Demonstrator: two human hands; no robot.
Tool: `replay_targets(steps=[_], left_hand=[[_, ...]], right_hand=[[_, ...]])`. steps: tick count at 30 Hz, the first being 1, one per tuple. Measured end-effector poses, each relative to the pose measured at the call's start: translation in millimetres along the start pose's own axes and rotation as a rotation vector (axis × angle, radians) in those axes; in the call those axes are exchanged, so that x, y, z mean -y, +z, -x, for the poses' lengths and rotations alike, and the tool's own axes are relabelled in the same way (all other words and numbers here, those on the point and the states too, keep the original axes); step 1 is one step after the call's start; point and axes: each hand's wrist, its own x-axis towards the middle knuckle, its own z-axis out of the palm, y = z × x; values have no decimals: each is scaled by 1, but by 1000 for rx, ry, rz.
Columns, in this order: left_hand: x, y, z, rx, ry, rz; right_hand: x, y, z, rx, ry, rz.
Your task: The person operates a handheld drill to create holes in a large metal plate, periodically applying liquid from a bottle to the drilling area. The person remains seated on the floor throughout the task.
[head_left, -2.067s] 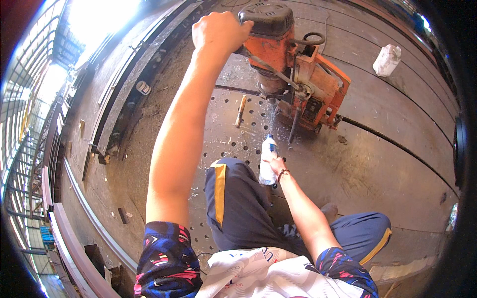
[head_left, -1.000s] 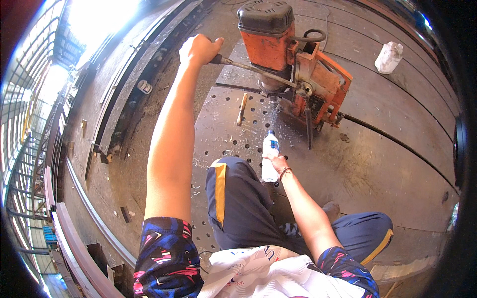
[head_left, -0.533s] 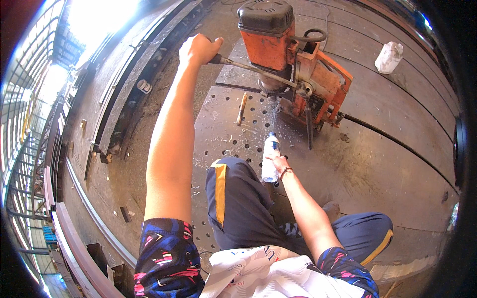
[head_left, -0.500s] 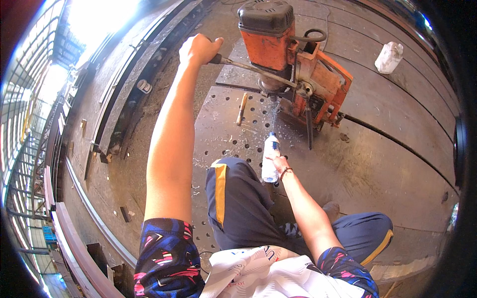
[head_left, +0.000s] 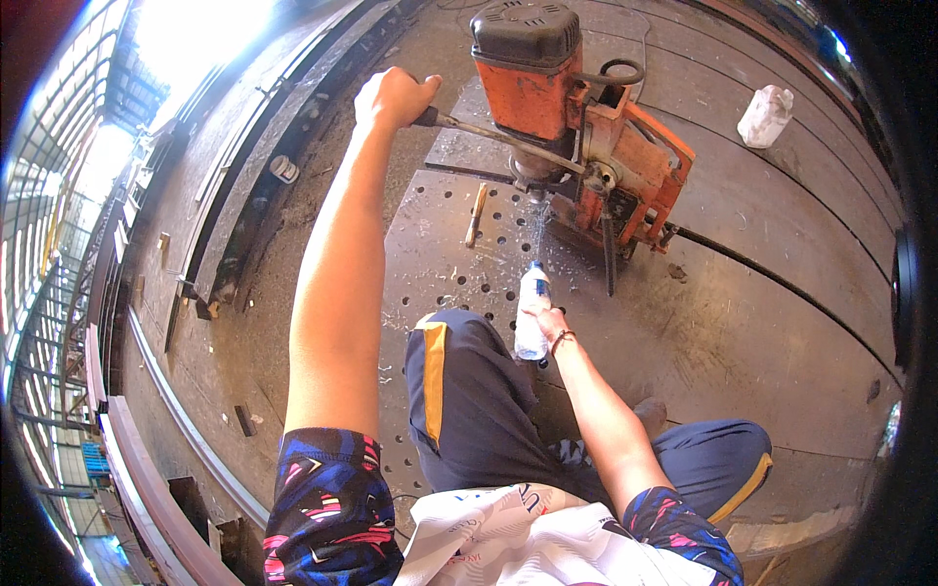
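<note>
An orange magnetic drill press [head_left: 528,93] with a black motor cap stands on a steel plate [head_left: 420,225] that has several drilled holes. My left hand [head_left: 394,99] is wrapped round the grip of the drill's feed lever [head_left: 508,140], its arm stretched far forward. Low in front of me, my right hand [head_left: 550,320] grips a clear plastic bottle [head_left: 532,303], its neck pointed toward the drill. A thin stream of liquid seems to run from the bottle to the drill's lower end. Metal shavings lie around there.
A short brown stick-like piece [head_left: 476,215] lies on the plate left of the drill. A whitish plastic jug [head_left: 765,116] stands at the far right, a small white tub [head_left: 284,169] at the left. Long steel beams [head_left: 147,488] run along the left. My bent knee [head_left: 459,391] is close to the bottle.
Almost nothing differs. Both hands keep their places on the lever and the bottle; the view has shifted very slightly.
</note>
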Motion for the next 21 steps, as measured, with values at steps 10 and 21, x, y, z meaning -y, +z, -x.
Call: replay_targets(steps=[10,21], left_hand=[[-1,-1,0,9,-1,8],[4,3,-6,-2,8,-5]], right_hand=[[3,0,4,-23,11,11],[12,4,14,-18,9,39]])
